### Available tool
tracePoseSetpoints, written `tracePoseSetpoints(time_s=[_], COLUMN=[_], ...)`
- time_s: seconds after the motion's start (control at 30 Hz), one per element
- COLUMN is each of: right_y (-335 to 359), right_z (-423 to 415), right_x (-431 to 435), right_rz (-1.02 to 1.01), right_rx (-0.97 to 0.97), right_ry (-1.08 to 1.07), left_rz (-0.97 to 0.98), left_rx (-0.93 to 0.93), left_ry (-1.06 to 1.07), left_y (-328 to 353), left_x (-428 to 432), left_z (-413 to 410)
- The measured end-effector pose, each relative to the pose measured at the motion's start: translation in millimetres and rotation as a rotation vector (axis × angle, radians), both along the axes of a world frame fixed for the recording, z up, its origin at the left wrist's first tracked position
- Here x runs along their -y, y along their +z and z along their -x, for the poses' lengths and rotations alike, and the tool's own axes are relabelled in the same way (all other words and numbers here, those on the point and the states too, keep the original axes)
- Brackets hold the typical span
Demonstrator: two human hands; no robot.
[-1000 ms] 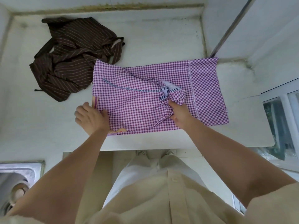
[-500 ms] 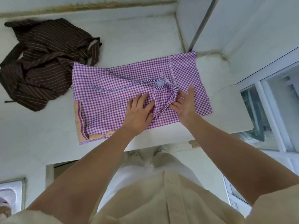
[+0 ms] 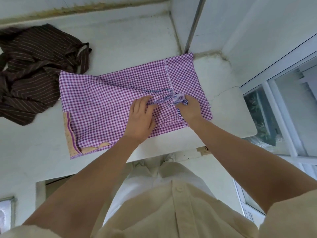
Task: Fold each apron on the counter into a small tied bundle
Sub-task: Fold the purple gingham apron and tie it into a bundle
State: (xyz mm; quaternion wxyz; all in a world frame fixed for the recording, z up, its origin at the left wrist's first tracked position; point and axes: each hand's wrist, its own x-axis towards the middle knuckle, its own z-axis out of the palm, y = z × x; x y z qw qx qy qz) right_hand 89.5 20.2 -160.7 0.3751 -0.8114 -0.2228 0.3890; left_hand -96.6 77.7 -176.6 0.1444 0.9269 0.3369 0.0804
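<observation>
A purple gingham apron (image 3: 103, 107) lies folded flat on the white counter (image 3: 120, 40), its right end reaching the wall corner. My left hand (image 3: 141, 120) lies on its middle, fingertips curled into the blue striped tie strap (image 3: 163, 97). My right hand (image 3: 190, 109) grips the gathered strap and a bunch of fabric just to the right. A brown striped apron (image 3: 32, 74) sits crumpled at the far left of the counter, untouched.
The counter's front edge (image 3: 171, 148) runs just below my hands. A wall and metal post (image 3: 193, 24) close the far right corner. A window (image 3: 277, 109) stands to the right. A sink corner (image 3: 6, 213) shows at bottom left.
My left hand went from the apron's left edge to its middle. Both hands now gather the striped strap, which has bunched up toward the right.
</observation>
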Motion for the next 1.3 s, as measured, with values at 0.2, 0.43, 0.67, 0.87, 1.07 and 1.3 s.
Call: tracePoseSetpoints(time_s=[0.2,0.43,0.67,0.87,1.07,1.3], right_y=[15.2,-14.1,-17.0,-17.3,-17.5,-18.2], right_z=[-22.8,-51.8,-72.5,-93.8,-102.9,-108.7], right_x=[-2.4,32.2,29.4,33.3,37.2,39.0], right_rz=[-0.161,-0.014,0.022,0.08,0.025,0.09], right_rx=[0.159,0.211,0.182,0.047,0.244,0.435], right_ry=[-0.063,-0.154,-0.176,-0.201,-0.058,0.123], left_rz=[-0.021,0.031,0.051,0.057,0.044,0.077], left_rx=[-0.018,-0.171,-0.245,-0.277,-0.346,-0.37], left_ry=[0.093,0.122,0.183,0.156,0.155,0.092], left_y=[-0.5,-15.8,-19.2,-19.1,-18.2,-17.1], left_x=[3.8,14.2,14.2,21.3,22.3,29.3], left_z=[-9.5,-20.1,-28.5,-38.8,-47.8,-79.7])
